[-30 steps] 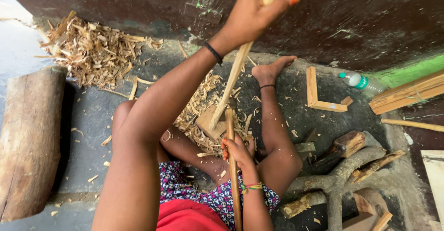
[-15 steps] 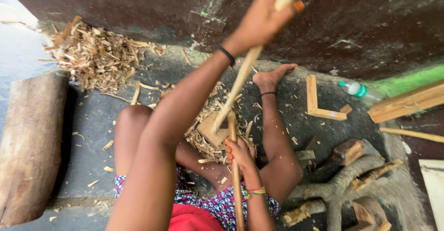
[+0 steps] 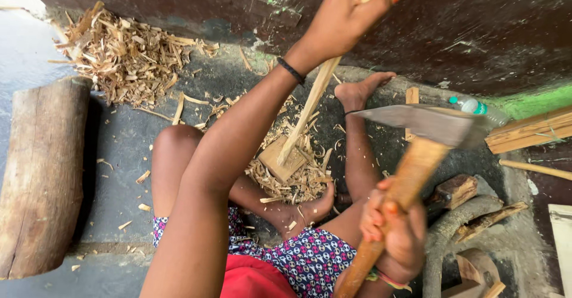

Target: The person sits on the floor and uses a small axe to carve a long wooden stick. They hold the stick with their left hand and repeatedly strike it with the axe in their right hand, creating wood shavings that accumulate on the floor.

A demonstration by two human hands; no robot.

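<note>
Log: large round log (image 3: 42, 176) lies on the grey floor at the left edge, well apart from the work
Wall: dark stained wall (image 3: 476, 24) runs across the top, with a green patch at its right end
Shavings heap: pile of pale wood shavings (image 3: 128, 56) against the wall, upper left
Left hand: left hand (image 3: 345, 15) raised at the top of view, fist clenched around the upper end of a pale wooden stick (image 3: 307, 116)
Stick: slants down from that fist; its lower end rests on a small square wooden block (image 3: 283, 161), touching it
Block: sits on the floor between the person's legs, ringed by loose chips (image 3: 298, 182)
Right hand: right hand (image 3: 396, 232) at lower right, fingers wrapped tight around the brown wooden handle of a hatchet (image 3: 417, 155)
Hatchet: held in the air right of the stick, grey blade flat and wide, its edge pointing left, clear of stick and block
Offcuts: rough branch pieces and timber scraps (image 3: 471, 214) lie at the right, near the hatchet hand
Bottle: clear plastic bottle (image 3: 479, 110) with a green cap lies by the wall, just behind the blade
Wristband: dark band (image 3: 291, 70) on the left wrist
</note>
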